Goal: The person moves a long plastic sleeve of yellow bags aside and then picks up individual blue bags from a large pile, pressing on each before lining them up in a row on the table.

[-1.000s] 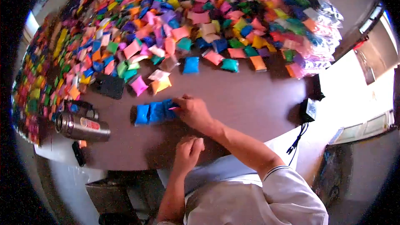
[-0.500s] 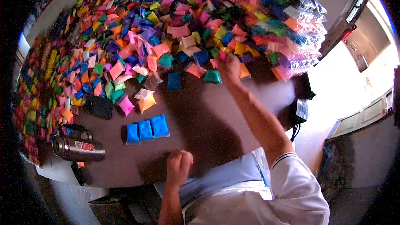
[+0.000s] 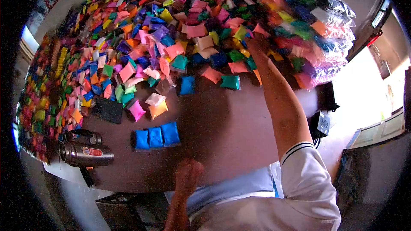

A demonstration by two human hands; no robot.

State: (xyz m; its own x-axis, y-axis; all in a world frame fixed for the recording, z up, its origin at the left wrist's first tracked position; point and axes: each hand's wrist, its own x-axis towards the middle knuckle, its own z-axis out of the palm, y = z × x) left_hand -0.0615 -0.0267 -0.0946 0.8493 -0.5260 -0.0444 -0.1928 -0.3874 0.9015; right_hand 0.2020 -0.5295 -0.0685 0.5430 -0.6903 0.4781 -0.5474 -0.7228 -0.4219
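My right hand [image 3: 258, 46] reaches into the front of a large heap of small colored packets [image 3: 195, 30]. Its fingers are dark and blurred among yellow and blue packets, so I cannot tell whether they grip one. Near the table's front edge, my left hand [image 3: 189, 174] is curled into a fist with nothing showing in it. Three blue packets [image 3: 156, 137] lie side by side on the brown table [image 3: 214, 134], beyond the left fist. A single blue packet [image 3: 187, 85] and a teal packet [image 3: 230, 82] rest at the heap's front edge.
A steel thermos mug [image 3: 85, 154] lies on its side at the left, near a black flat object [image 3: 108, 110]. Clear bags of colored packets [image 3: 327, 38] are stacked at the right. A small fan-like device [image 3: 324, 123] sits at the right edge.
My right hand has moved deeper into the heap, away from a pink packet. The left fist stays near the table edge. The whole view has shifted slightly.
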